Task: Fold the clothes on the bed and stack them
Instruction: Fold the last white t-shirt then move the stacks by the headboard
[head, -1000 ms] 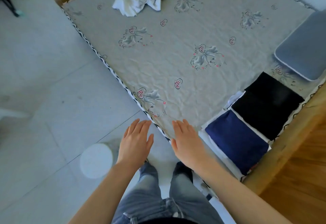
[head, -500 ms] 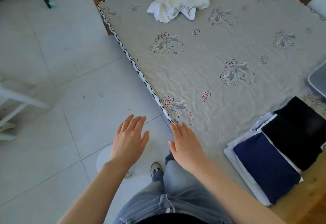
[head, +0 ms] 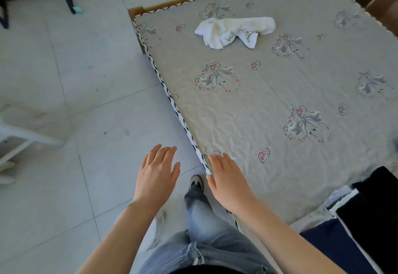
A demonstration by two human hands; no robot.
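Grey patterned bed point(head: 269, 105) spreads beyond the straight, empty fingers of the left hand point(head: 158, 173) and right hand point(head: 228, 179), so the crumpled white garment point(head: 234, 31) far ahead should probably be lifted by its edges, then stacked on the folded dark clothes point(head: 370, 220)

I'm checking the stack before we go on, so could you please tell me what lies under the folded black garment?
A white folded layer peeks out beneath the black garment along its left edge, beside the navy garment. Anything further underneath is covered.
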